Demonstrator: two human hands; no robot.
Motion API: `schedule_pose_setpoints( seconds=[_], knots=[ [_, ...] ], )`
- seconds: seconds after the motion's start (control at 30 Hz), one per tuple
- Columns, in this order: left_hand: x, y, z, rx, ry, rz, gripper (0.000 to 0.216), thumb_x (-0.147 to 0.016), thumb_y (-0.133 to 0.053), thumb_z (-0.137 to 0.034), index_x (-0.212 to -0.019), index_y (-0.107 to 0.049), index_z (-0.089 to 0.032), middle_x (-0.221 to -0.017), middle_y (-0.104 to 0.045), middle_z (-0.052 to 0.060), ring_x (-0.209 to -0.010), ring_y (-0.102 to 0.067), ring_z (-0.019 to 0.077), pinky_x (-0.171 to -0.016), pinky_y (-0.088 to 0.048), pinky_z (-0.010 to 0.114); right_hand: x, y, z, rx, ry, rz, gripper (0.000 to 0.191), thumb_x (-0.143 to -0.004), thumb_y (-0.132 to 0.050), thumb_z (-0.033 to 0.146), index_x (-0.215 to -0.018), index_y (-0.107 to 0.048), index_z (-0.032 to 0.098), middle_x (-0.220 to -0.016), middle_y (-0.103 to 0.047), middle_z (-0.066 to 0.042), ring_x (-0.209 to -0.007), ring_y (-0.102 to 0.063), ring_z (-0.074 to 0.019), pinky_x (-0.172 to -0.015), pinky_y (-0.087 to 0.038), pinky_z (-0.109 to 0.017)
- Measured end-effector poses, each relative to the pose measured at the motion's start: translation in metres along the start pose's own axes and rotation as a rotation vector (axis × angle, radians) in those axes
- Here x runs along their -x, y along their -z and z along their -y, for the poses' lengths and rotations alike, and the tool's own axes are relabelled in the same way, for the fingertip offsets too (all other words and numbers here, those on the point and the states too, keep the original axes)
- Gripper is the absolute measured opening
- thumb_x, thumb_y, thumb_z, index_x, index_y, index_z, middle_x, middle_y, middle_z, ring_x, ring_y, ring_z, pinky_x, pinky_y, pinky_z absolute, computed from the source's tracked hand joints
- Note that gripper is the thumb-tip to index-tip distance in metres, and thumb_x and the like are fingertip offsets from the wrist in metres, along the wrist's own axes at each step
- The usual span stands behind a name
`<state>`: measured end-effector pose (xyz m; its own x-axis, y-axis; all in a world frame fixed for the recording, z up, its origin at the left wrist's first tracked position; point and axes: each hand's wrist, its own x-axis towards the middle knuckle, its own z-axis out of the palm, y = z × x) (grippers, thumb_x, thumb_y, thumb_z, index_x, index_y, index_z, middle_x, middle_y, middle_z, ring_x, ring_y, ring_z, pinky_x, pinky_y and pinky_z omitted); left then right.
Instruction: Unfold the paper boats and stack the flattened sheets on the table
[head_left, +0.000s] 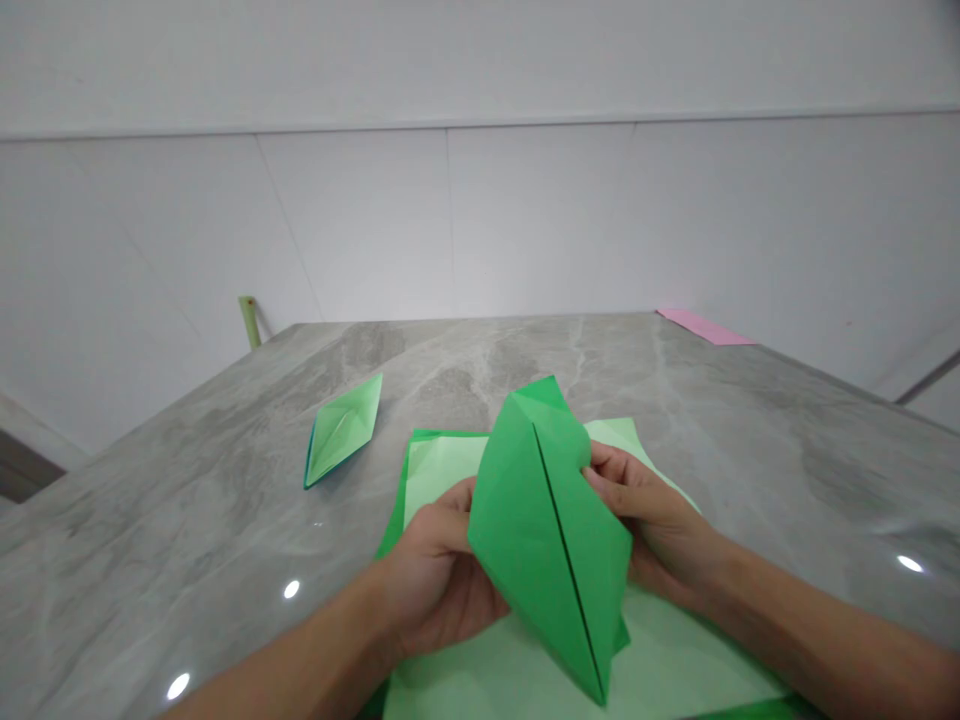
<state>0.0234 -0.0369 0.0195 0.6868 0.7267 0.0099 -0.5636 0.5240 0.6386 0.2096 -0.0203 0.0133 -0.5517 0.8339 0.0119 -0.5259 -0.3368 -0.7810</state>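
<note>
- Clearly, the folded green paper (pixel 517 520) is between my two hands, above the stacked sheets; I judge it very light, springy along its folds and soft across its flat panels.
- It should not be slippery, but a hard squeeze would likely crumple it or leave a stray crease, so the side edges, where layers seem to meet, look the kindest place to hold.
- Its long axis runs away from me: the sharp narrow tip points down toward my body and a little right, the blunter end away and slightly left. A dark slit follows that line through the middle, with a wide corner on either side.
- My left hand (pixel 442 570) grips the left edge near the wide corner; its fingertips are hidden behind the paper, so I can't be sure how they press.
- My right hand (pixel 652 510) pinches the upper right edge between thumb and finger.
- Beneath lie pale green sheets (pixel 517 680) on the grey surface (pixel 187 500).
- Farther off to the left rests a smaller folded piece (pixel 349 430); at the far right edge, a pink paper (pixel 709 327).
</note>
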Motion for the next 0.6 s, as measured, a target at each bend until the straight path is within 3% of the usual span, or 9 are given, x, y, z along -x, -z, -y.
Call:
schedule_pose_setpoints(
  seconds=[0.13, 0.3, 0.43, 0.6],
  knots=[
    [-0.0042, -0.0003, -0.0038, -0.006, -0.044, -0.039, 0.019, -0.069, -0.066, -0.016, -0.087, -0.074, -0.013, -0.080, -0.073, 0.009, -0.092, -0.071, 0.0282, -0.093, -0.053, 0.044, 0.0009, 0.0021, 0.0028, -0.006, 0.012, -0.014, 0.022, -0.077, -0.081, 0.028, -0.097, -0.076, 0.021, -0.085, -0.078, -0.004, -0.064, -0.071, -0.0114, -0.071, -0.057, -0.023],
    [-0.0044, -0.0026, -0.0091, -0.025, -0.091, -0.065, 0.019, -0.071, -0.061, -0.015, -0.086, -0.073, -0.012, -0.079, -0.073, 0.009, -0.095, -0.071, 0.0279, -0.096, -0.051, 0.044, -0.0002, 0.0024, 0.0058, 0.049, 0.020, -0.094, 0.030, -0.074, -0.083, 0.032, -0.100, -0.075, 0.019, -0.093, -0.078, -0.008, -0.085, -0.074, -0.0209, -0.086, -0.056, -0.035],
    [0.0013, -0.0005, -0.0101, -0.028, -0.057, -0.008, 0.018, -0.068, -0.067, -0.020, -0.085, -0.074, -0.015, -0.076, -0.073, 0.006, -0.085, -0.072, 0.0259, -0.090, -0.053, 0.041, -0.0013, 0.0032, 0.0038, 0.057, 0.013, -0.079, 0.031, -0.074, -0.083, 0.031, -0.100, -0.074, 0.018, -0.090, -0.077, -0.007, -0.076, -0.073, -0.0172, -0.076, -0.056, -0.029],
    [0.0037, 0.0006, -0.0098, -0.126, 0.003, 0.003, 0.012, -0.065, -0.072, -0.019, -0.076, -0.074, -0.016, -0.071, -0.071, 0.004, -0.068, -0.067, 0.0166, -0.076, -0.052, 0.030, -0.0021, 0.0081, 0.0000, 0.026, 0.009, -0.048, 0.025, -0.076, -0.083, 0.026, -0.098, -0.074, 0.018, -0.078, -0.076, -0.003, -0.066, -0.070, -0.0109, -0.067, -0.054, -0.020]
  ],
)
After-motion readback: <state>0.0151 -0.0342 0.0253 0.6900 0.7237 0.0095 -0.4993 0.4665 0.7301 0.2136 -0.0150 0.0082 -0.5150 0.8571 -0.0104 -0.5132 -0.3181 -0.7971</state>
